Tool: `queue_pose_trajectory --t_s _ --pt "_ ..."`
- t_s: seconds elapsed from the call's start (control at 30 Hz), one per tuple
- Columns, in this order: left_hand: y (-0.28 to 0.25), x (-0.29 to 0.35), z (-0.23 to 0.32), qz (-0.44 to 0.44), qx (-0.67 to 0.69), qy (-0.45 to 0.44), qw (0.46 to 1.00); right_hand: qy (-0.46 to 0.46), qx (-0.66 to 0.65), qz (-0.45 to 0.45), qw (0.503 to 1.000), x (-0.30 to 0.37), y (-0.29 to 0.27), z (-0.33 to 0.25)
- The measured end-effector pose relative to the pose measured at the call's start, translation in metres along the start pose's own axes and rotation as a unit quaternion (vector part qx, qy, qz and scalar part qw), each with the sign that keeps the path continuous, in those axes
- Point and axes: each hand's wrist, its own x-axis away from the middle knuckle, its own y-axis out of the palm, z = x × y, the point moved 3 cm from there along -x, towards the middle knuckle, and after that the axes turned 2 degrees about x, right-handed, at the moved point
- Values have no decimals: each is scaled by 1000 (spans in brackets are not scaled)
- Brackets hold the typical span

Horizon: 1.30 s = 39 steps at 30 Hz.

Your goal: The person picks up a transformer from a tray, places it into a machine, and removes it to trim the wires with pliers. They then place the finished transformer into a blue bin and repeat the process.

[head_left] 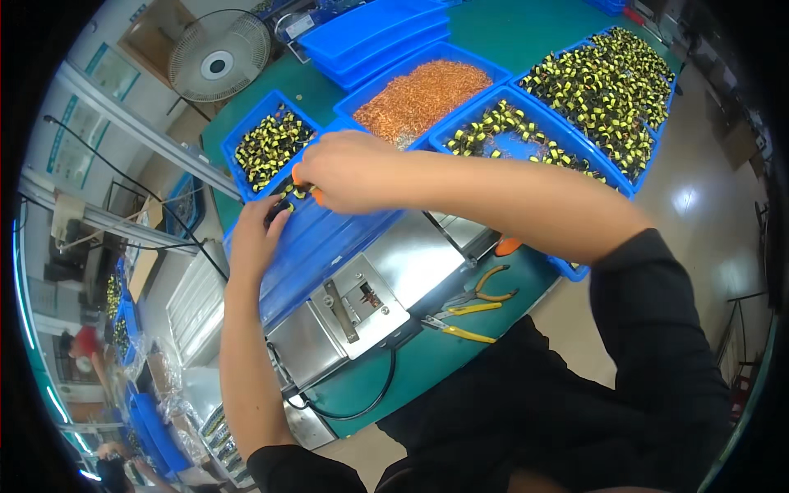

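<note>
My right hand (352,168) is closed round an orange-handled hand tool (318,195); its working end is hidden by the hand. Just left of it, my left hand (256,232) has thumb and finger closed on a small black-and-yellow wound part (283,209). More of these parts lie right by the fingertips, at the far end of an upturned-looking blue plastic tray (333,234). Below that tray is a metal bench fixture (359,306) with a lever and a small opening showing copper-coloured pieces.
Beyond my hands stand blue bins: a small bin of black-and-yellow parts (271,148), one heaped with copper-coloured pieces (423,94), and larger ones at right (608,99). Yellow-handled pliers (464,320) lie on the green table (386,390). A fan (218,62) stands far left.
</note>
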Motion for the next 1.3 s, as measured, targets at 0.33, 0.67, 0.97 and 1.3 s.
queue_pose_trajectory --t_s 0.33,0.67,0.97,1.3 --pt "5 2 -3 18 -20 23 999 38 110 3 993 -48 69 16" --pt "6 -1 -1 19 -2 3 1000 -21 100 58 993 -52 81 13" --pt "13 -11 13 -11 -22 -11 1000 -49 142 38 988 -44 70 15" --pt "15 -2 -16 46 -57 23 997 -74 76 141 984 1 -10 11"
